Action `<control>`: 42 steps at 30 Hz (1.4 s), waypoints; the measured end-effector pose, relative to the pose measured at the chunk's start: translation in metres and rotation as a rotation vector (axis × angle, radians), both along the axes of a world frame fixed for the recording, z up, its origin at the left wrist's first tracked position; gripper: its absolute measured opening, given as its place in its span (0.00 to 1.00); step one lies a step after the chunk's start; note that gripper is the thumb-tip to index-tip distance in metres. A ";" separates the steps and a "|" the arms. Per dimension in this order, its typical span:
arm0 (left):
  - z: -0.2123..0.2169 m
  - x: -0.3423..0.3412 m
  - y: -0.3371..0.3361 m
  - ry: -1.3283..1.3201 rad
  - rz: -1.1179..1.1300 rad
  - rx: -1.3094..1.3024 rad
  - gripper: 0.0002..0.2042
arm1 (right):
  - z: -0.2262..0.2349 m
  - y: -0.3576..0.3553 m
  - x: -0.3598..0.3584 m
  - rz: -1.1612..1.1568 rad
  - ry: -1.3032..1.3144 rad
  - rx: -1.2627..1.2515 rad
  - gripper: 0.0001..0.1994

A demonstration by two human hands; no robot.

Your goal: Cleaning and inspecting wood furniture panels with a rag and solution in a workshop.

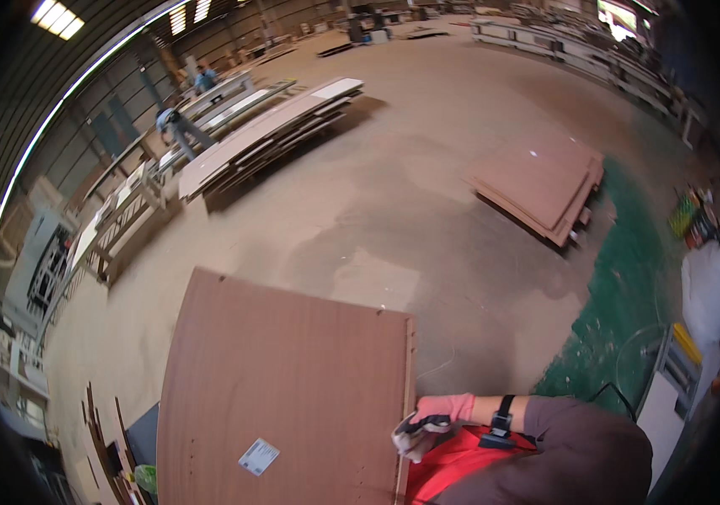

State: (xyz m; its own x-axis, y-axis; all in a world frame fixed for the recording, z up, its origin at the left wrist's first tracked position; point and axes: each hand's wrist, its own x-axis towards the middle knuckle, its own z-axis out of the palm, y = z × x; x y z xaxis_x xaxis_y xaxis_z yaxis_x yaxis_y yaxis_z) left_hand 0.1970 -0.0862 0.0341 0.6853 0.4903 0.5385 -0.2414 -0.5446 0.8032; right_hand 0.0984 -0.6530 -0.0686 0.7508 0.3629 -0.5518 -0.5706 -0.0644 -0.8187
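A large reddish-brown wood panel [293, 370] stands tilted in front of me, with a small white label [259, 456] on its lower face. At its right edge is my right hand [423, 427], in a pink and grey work glove. Its fingers are closed around that edge. A black strap circles the right wrist, below a dark sleeve. Red cloth [469, 463] shows beside the hand. My left hand is outside the picture.
A low stack of brown panels [537, 185] lies on the floor ahead right, by a green floor area [621, 278]. A longer board stack [267, 135] is far left, near a person [176, 126] bending at a bench. Upright strips [107, 438] stand at lower left.
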 end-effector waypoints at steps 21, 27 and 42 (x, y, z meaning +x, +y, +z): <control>-0.106 0.072 -0.724 0.228 -1.018 -0.270 0.18 | -0.080 -0.310 -0.445 -1.206 -0.136 0.326 0.13; -0.157 0.032 -0.918 0.369 -1.120 -0.484 0.20 | -0.077 -0.455 -0.482 -1.586 -0.331 0.682 0.14; -0.162 -0.274 -1.547 1.409 -1.379 0.219 0.22 | -0.047 -0.820 -0.702 -2.036 0.021 0.477 0.12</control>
State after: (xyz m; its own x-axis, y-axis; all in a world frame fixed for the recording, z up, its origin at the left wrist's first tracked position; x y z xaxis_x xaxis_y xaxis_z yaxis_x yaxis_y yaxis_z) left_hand -0.0772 -1.6328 -0.1276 0.3951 -0.6380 -0.6609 0.1225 -0.6764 0.7262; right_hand -0.6034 -1.4733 -0.1152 0.1715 -0.6946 -0.6986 0.4494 0.6862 -0.5720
